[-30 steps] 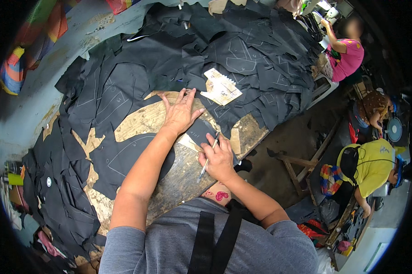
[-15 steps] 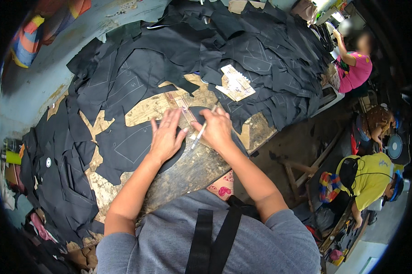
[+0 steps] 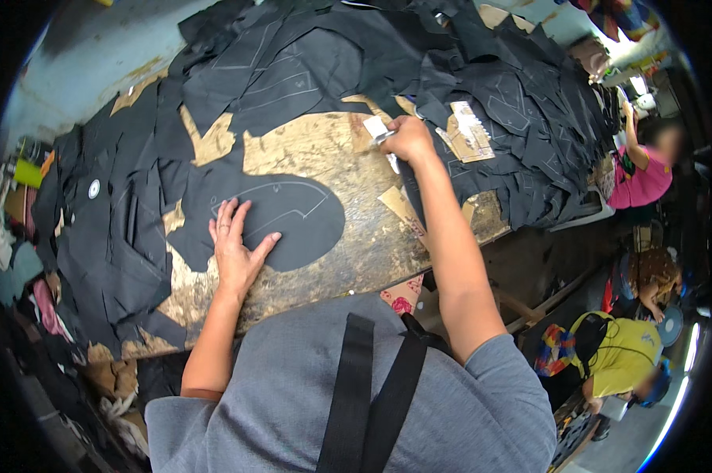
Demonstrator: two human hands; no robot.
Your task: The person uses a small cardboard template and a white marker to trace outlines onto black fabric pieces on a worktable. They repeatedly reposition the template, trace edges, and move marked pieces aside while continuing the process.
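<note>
My left hand (image 3: 236,246) rests on a black sheet piece (image 3: 305,236), leather-like, with its fingers spread. Pale lines form a long outline on this piece, and its rounded right end lies on the worn wooden table (image 3: 356,236). Farther off and to the right, my right hand (image 3: 411,142) is closed around a slim, light-coloured pen (image 3: 386,136). A whitish card piece (image 3: 375,126) shows right beside its fingers; whether they grip it too is unclear. A tan card strip (image 3: 403,210) lies under my right forearm.
Overlapping black sheets (image 3: 521,102), many with pale outlines, cover the table's back and right. A stack of light card templates (image 3: 468,132) sits among them. Several people are at the right, one in a pink shirt (image 3: 640,177), another in yellow (image 3: 626,355).
My right hand has moved away and rightward with the pen, off the card strip between my hands. My left hand has slid left and nearer. The outlined black piece now lies more uncovered.
</note>
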